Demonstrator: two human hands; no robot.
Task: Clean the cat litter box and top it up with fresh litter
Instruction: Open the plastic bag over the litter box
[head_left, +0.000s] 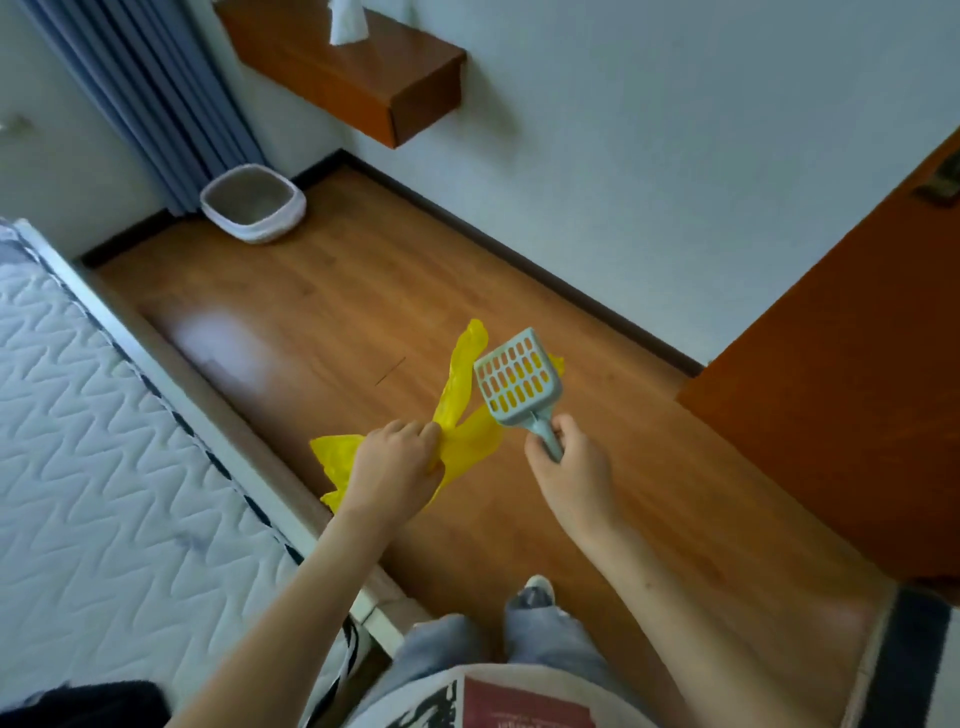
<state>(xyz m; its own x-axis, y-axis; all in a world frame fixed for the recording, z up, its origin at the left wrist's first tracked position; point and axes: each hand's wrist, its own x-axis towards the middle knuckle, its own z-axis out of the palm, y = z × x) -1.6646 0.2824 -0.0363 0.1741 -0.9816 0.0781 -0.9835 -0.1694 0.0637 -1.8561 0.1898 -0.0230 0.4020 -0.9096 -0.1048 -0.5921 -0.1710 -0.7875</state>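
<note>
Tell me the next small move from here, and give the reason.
Probably walk across the wooden floor to the litter box by the curtain. The right hand already grips the scoop by its handle and the left hand holds the yellow bag, but the box sits in the far corner, seemingly out of arm's reach.

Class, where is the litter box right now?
The litter box sits on the floor in the far left corner, beside the blue curtain, well away from both hands.
</note>
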